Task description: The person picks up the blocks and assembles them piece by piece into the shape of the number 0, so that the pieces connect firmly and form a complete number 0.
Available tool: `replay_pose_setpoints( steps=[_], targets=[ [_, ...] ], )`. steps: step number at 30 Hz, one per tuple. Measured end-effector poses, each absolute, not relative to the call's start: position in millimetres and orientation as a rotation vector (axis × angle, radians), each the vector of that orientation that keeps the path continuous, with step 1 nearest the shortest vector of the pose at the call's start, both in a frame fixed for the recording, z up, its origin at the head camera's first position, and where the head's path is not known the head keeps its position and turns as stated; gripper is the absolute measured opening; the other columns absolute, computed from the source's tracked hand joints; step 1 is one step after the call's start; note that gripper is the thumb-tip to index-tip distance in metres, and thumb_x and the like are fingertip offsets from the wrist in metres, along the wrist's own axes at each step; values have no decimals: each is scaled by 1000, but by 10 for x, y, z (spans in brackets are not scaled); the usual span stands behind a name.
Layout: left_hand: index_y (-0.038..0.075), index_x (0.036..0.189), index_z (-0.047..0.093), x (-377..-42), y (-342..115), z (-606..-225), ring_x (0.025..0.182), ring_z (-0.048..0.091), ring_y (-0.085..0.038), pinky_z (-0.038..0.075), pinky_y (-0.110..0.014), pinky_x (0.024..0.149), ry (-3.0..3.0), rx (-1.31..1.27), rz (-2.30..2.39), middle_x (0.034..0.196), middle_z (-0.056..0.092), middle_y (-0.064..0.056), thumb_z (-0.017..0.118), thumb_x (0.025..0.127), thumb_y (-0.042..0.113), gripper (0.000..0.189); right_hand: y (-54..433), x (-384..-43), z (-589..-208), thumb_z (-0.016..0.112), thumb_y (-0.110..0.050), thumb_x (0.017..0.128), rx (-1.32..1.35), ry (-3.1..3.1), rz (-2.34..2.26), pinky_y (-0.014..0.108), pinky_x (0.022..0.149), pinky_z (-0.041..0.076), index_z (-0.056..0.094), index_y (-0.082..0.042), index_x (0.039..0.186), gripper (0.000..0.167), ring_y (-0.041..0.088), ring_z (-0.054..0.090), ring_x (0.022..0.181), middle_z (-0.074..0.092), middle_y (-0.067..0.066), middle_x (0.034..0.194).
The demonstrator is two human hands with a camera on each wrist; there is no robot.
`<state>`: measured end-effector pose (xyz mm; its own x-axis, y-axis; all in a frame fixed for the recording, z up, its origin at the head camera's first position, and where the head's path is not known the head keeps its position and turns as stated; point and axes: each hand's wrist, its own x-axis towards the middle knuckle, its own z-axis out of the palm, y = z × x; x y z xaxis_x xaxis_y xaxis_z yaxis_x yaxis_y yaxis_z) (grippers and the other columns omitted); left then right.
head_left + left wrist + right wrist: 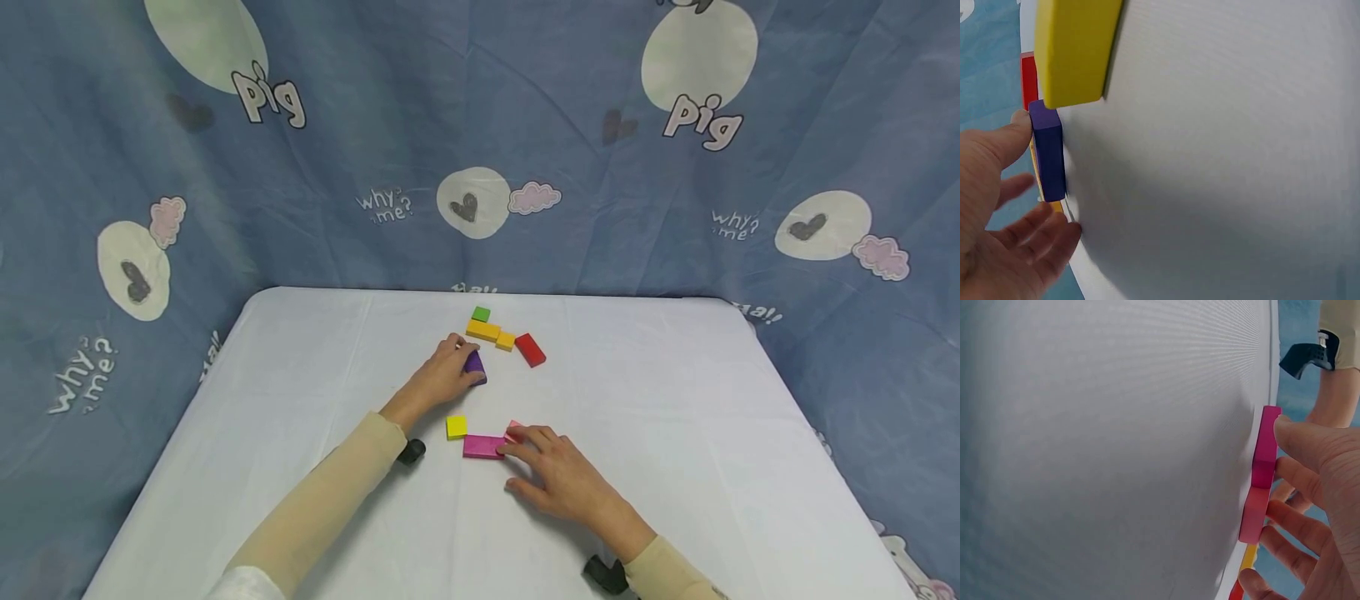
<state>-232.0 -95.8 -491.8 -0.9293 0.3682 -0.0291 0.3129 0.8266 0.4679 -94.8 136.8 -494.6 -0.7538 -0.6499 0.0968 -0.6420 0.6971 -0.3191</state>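
Note:
Toward the far side of the table my left hand (444, 372) holds a purple block (475, 367) between thumb and fingers, the thumb at its near end. The left wrist view shows the thumb against one end of this purple block (1049, 153) and the fingers by the other. Closer in, my right hand (562, 477) has its fingers spread beside a magenta block (482, 447) and a pink block (513, 427). The index fingertip touches the magenta block; another finger partly covers the pink one. A yellow square block (456, 427) sits at the magenta block's left corner.
Beyond the left hand lie a green block (481, 314), a long orange-yellow block (483, 330), a small orange-yellow block (506, 341) and a tilted red block (530, 350). A white cloth (675, 400) covers the table, and a blue printed curtain (322, 150) hangs behind.

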Motion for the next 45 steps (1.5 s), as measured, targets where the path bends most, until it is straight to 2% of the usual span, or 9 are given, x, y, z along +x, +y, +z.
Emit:
replay_pose_setpoints(
  steps=[6,10,18,45],
  targets=[
    [5,138,55,-2325,-974,-4894,103,52,-24,46,-40,98,2870,422,755,120,49,-14,70,91,36,58,1377,-952,-4939,65,-42,92,-1082,2865,-524,45,97,45,59,-23,135,47,20,44,128,48,2,142],
    [5,138,55,-2338,-1005,-4907,103,51,-24,46,-41,96,2831,417,834,120,51,-14,71,91,32,57,1377,-947,-4943,67,-41,91,-1100,2875,-540,46,95,46,60,-22,134,47,21,45,127,49,3,142],
    [5,134,59,-2345,-1077,-4925,93,50,-21,45,-36,84,2770,458,943,113,53,-13,74,90,23,50,1373,-945,-4950,68,-41,91,-1111,2874,-556,46,97,45,60,-22,134,48,21,45,127,49,4,142],
    [7,128,64,-2289,-1218,-4951,81,57,-15,49,-31,79,2684,466,1042,111,56,-11,80,83,19,49,1379,-945,-4949,66,-42,92,-1078,2857,-554,46,99,44,59,-23,135,48,21,44,128,47,2,143]
  ],
)
